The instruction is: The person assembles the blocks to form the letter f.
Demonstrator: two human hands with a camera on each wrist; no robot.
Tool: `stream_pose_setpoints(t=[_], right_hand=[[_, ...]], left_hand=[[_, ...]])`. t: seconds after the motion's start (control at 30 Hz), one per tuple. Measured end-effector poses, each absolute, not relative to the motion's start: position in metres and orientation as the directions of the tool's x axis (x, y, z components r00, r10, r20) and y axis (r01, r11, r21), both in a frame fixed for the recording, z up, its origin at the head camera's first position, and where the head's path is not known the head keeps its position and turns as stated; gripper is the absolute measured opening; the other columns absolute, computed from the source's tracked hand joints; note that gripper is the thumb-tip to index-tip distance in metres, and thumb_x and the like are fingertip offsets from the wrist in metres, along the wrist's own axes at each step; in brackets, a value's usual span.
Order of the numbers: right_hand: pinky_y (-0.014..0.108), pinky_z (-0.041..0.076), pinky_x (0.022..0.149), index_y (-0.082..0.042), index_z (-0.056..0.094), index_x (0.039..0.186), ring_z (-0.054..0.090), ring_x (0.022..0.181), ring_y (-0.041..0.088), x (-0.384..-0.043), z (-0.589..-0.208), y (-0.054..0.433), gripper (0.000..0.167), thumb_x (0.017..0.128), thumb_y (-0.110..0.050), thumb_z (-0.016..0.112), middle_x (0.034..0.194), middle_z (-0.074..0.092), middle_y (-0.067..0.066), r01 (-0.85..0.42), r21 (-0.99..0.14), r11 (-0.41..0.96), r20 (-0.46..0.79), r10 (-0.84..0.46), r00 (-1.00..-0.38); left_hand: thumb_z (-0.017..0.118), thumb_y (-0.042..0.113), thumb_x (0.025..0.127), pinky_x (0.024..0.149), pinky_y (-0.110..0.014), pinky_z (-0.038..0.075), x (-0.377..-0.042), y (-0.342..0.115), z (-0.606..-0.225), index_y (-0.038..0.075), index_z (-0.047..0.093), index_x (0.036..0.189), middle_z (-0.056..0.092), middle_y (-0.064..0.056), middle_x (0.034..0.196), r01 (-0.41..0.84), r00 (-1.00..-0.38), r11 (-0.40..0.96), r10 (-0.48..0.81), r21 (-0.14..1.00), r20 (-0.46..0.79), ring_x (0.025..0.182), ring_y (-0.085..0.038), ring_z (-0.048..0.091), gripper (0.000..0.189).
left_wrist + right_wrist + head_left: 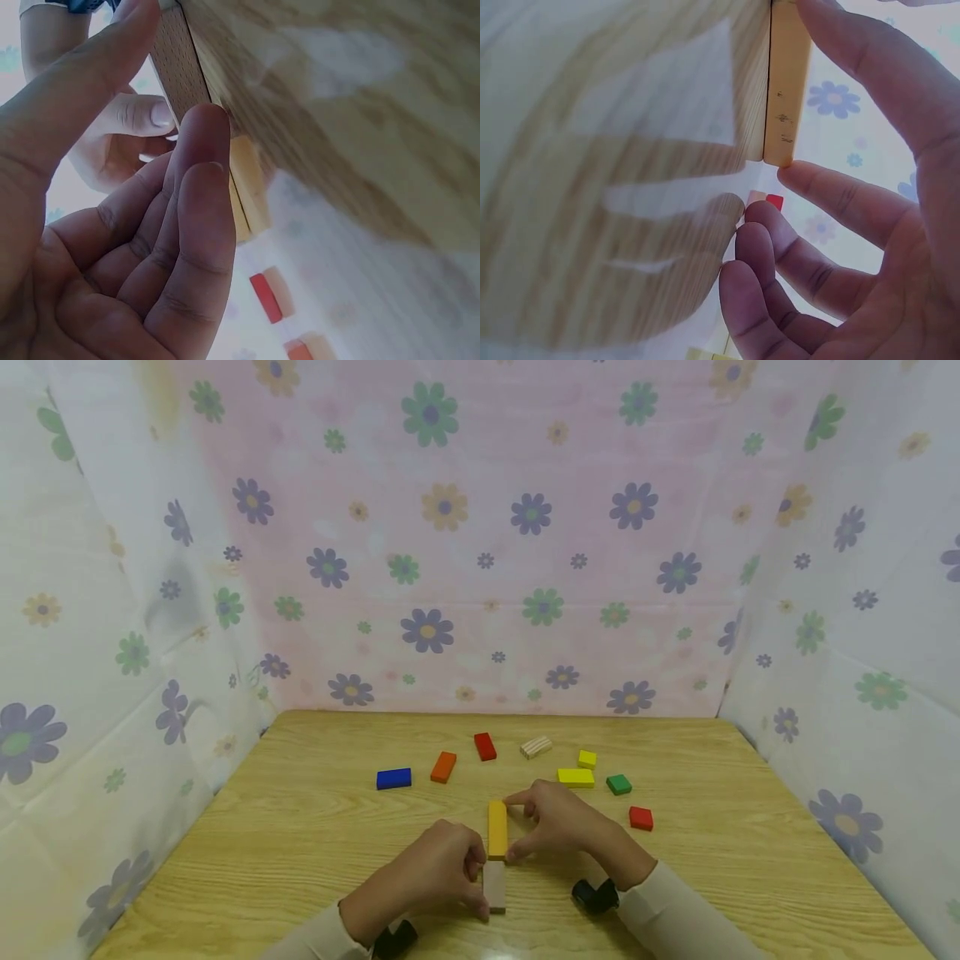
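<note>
Two long wooden blocks lie end to end at the near middle of the table in the head view. The farther one is a yellow-orange block (498, 828); the nearer is a plain brown block (494, 887). My right hand (564, 820) pinches the yellow-orange block by its ends, index fingertip at the far end and thumb by the near end. From the left, my left hand (438, 867) holds the brown block between thumb and fingers. The right wrist view shows the index fingertip (793, 174) right at the block's end, the other fingers curled near the tabletop.
Behind the hands, an arc of small blocks runs across the wooden table (300, 843): blue (393, 779), orange (443, 767), red (485, 747), striped wood (536, 747), two yellow (575, 778), green (618, 785) and another red (641, 818). Flowered cloth (480, 568) encloses the table.
</note>
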State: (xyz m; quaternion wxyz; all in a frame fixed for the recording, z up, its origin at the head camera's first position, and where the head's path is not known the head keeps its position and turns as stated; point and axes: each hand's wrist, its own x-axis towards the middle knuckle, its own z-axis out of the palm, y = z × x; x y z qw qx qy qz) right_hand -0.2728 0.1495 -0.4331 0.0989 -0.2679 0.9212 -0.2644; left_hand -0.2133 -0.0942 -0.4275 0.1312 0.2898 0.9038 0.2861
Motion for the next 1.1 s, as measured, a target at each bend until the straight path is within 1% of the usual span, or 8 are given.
stream_pose_setpoints(t=[0.13, 0.3, 0.53, 0.67, 0.77, 0.9, 1.1], right_hand=[[0.027, 0.044, 0.066, -0.018, 0.069, 0.138, 0.053, 0.083, 0.016, -0.2740, -0.4351, 0.1489, 0.081, 0.068, -0.052, 0.095, 0.102, 0.067, 0.002, -0.436, -0.542, 0.718, -0.052, -0.546, -0.836], [0.026, 0.045, 0.066, -0.019, 0.068, 0.138, 0.054, 0.084, 0.016, -0.2725, -0.4349, 0.1476, 0.082, 0.068, -0.052, 0.095, 0.103, 0.067, 0.002, -0.444, -0.538, 0.716, -0.050, -0.553, -0.831], [0.031, 0.048, 0.071, -0.019, 0.068, 0.139, 0.057, 0.089, 0.018, -0.2689, -0.4309, 0.1452, 0.080, 0.069, -0.048, 0.095, 0.105, 0.066, 0.004, -0.428, -0.541, 0.724, -0.068, -0.544, -0.836], [0.032, 0.050, 0.074, -0.021, 0.067, 0.140, 0.058, 0.092, 0.017, -0.2687, -0.4308, 0.1455, 0.080, 0.070, -0.048, 0.095, 0.106, 0.066, 0.003, -0.418, -0.533, 0.736, -0.079, -0.535, -0.841], [0.031, 0.050, 0.073, -0.022, 0.067, 0.140, 0.058, 0.091, 0.017, -0.2688, -0.4311, 0.1460, 0.080, 0.070, -0.049, 0.094, 0.106, 0.066, 0.003, -0.421, -0.522, 0.742, -0.078, -0.533, -0.843], [0.031, 0.050, 0.072, -0.022, 0.066, 0.141, 0.057, 0.090, 0.017, -0.2686, -0.4306, 0.1460, 0.080, 0.070, -0.049, 0.094, 0.105, 0.065, 0.003, -0.428, -0.517, 0.742, -0.074, -0.536, -0.841], [0.033, 0.051, 0.077, -0.023, 0.065, 0.142, 0.058, 0.095, 0.018, -0.2663, -0.4307, 0.1472, 0.081, 0.072, -0.050, 0.092, 0.108, 0.063, 0.003, -0.422, -0.525, 0.739, -0.081, -0.538, -0.839]], left_hand=[[0.100, 0.034, 0.065, 0.060, -0.019, 0.048, -0.2119, -0.0921, -0.4268, 0.017, 0.072, 0.085, 0.063, 0.014, 0.069, 0.446, -0.804, 0.677, 0.591, 0.585, -0.072, 0.063, 0.001, 0.055, 0.038], [0.100, 0.034, 0.064, 0.060, -0.018, 0.049, -0.2111, -0.0906, -0.4266, 0.017, 0.073, 0.085, 0.063, 0.016, 0.068, 0.449, -0.805, 0.678, 0.590, 0.581, -0.067, 0.063, 0.002, 0.056, 0.038], [0.100, 0.034, 0.064, 0.059, -0.019, 0.048, -0.2102, -0.0902, -0.4257, 0.017, 0.074, 0.084, 0.063, 0.016, 0.067, 0.440, -0.808, 0.680, 0.584, 0.586, -0.071, 0.062, 0.001, 0.056, 0.037], [0.100, 0.035, 0.065, 0.058, -0.019, 0.048, -0.2099, -0.0896, -0.4247, 0.018, 0.075, 0.085, 0.063, 0.016, 0.067, 0.440, -0.811, 0.690, 0.580, 0.575, -0.075, 0.063, 0.000, 0.056, 0.036], [0.099, 0.036, 0.065, 0.058, -0.019, 0.048, -0.2096, -0.0887, -0.4246, 0.018, 0.075, 0.083, 0.062, 0.017, 0.067, 0.453, -0.810, 0.697, 0.582, 0.556, -0.071, 0.062, 0.001, 0.055, 0.035], [0.098, 0.039, 0.066, 0.056, -0.019, 0.046, -0.2091, -0.0875, -0.4245, 0.019, 0.074, 0.078, 0.060, 0.017, 0.064, 0.480, -0.805, 0.707, 0.591, 0.519, -0.060, 0.059, 0.001, 0.052, 0.034], [0.097, 0.041, 0.067, 0.053, -0.018, 0.040, -0.2058, -0.0865, -0.4234, 0.022, 0.069, 0.071, 0.056, 0.015, 0.060, 0.486, -0.809, 0.723, 0.585, 0.491, -0.061, 0.056, 0.000, 0.046, 0.034]])
